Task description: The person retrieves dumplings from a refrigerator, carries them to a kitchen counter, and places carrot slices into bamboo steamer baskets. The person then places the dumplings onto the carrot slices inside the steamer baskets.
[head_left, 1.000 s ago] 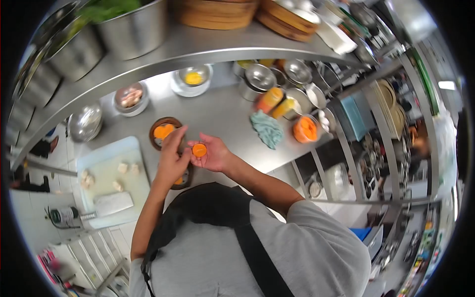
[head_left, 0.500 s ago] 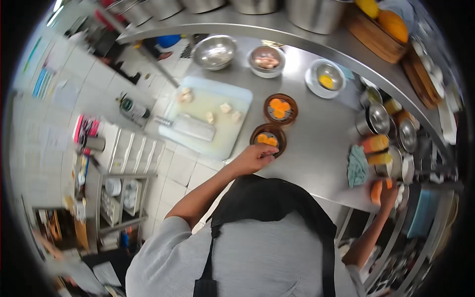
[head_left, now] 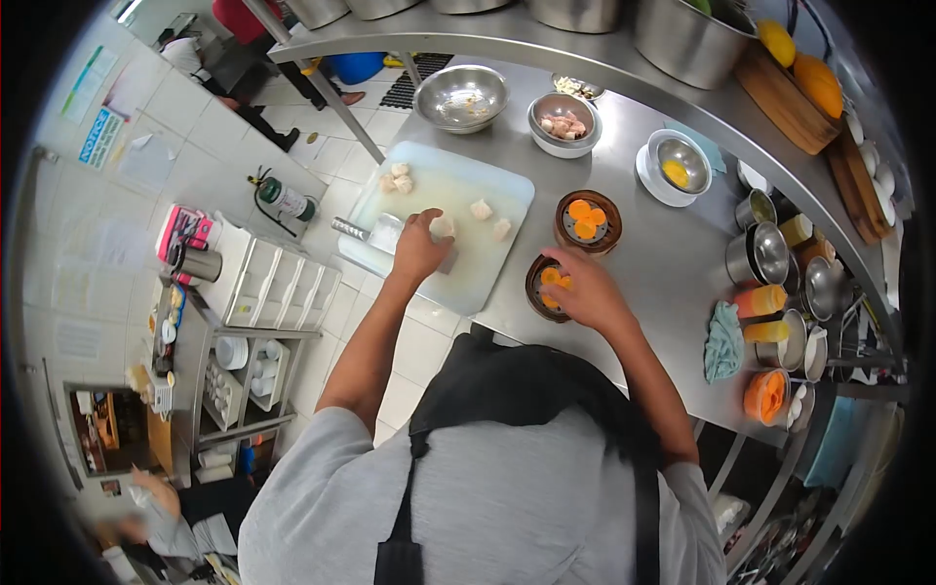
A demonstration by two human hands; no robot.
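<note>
My left hand [head_left: 421,246] is over the cutting board [head_left: 390,273], its fingers curled around a pale lump [head_left: 443,226] of what may be dough or chopped meat. Beneath it lies a cleaver [head_left: 386,234], its blade partly hidden by the hand. Other pale lumps [head_left: 396,178] sit on the board. My right hand [head_left: 590,292] reaches over the nearer small round steamer basket [head_left: 532,294], fingers bent at an orange carrot slice [head_left: 565,282] among others inside. Part of that basket is covered by the hand. Just behind stands a second basket [head_left: 612,216] with carrot slices.
Metal bowls stand behind: a large bowl [head_left: 460,97], one with pink meat [head_left: 563,125], one with yellow liquid [head_left: 675,173]. To the right are a green cloth [head_left: 723,343], squeeze bottles [head_left: 762,300] and a carrot tub [head_left: 765,395]. A steel shelf edge [head_left: 546,41] overhangs the table.
My right hand has come from the carrot tub to the nearer basket. My left hand has left that basket and gone to the pale lump beside the cleaver. The camera view has shifted.
</note>
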